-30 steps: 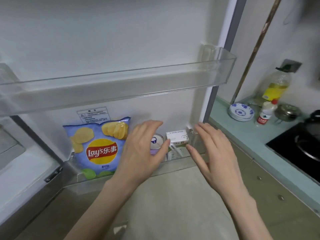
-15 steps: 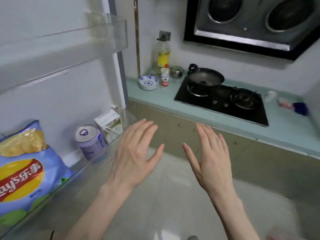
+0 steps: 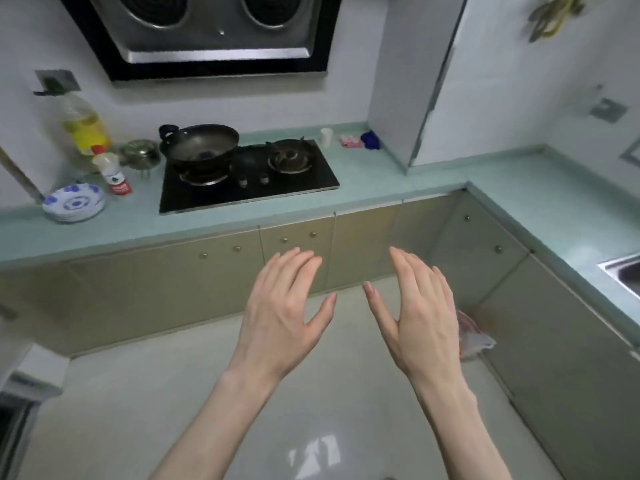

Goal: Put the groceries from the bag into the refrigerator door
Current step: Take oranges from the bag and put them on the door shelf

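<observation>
My left hand (image 3: 282, 313) and my right hand (image 3: 420, 313) hover side by side over the floor in front of the kitchen cabinets, fingers straight and spread, both holding nothing. A translucent plastic bag (image 3: 472, 336) with something reddish inside lies on the floor by the corner cabinets, just right of my right hand. Only a corner of the refrigerator (image 3: 24, 386) shows at the far left edge. The door shelf and the groceries on it are out of view.
A green counter (image 3: 363, 199) runs along the wall and turns down the right side to a sink (image 3: 623, 271). On it are a black gas hob (image 3: 242, 178) with a wok (image 3: 201, 142), an oil bottle (image 3: 85, 126), a small bottle (image 3: 112, 171), a stack of blue-patterned plates (image 3: 74, 202).
The view has swung right, away from the refrigerator door with its chips, can and carton, to the stove and corner cabinets. Both hands left the shelf and stay empty.
</observation>
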Tool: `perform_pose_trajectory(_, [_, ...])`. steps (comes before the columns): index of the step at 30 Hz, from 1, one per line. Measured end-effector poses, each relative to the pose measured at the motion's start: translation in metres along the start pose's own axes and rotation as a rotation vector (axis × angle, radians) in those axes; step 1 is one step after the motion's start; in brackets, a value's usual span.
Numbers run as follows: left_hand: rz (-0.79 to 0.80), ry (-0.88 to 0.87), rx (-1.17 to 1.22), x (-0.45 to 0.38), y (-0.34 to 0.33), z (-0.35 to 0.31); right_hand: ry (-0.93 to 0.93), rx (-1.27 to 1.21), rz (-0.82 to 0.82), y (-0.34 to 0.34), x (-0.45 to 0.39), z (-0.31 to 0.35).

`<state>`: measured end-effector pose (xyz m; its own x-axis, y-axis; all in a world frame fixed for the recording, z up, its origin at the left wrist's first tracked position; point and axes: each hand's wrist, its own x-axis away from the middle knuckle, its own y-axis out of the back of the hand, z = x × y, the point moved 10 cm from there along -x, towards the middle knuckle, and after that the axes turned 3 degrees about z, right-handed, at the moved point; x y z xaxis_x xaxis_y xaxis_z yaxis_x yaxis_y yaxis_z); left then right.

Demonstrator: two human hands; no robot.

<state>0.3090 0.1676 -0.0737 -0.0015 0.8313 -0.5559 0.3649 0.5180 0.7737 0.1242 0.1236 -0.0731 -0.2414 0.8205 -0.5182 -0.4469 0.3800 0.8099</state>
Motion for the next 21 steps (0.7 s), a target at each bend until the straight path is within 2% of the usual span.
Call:
perform_pose_trajectory(11, [0.117, -0.154, 0.148, -0.071, -0.143, -0.161, -0.276, 0.123, -0.054, 0.054, 0.03, -0.213])
perform_pose_trajectory(21, [0.229, -0.25, 0.072, -0.112, -0.257, -0.247, -0.429, 0.137, -0.048, 0.073, 0.045, -0.368])
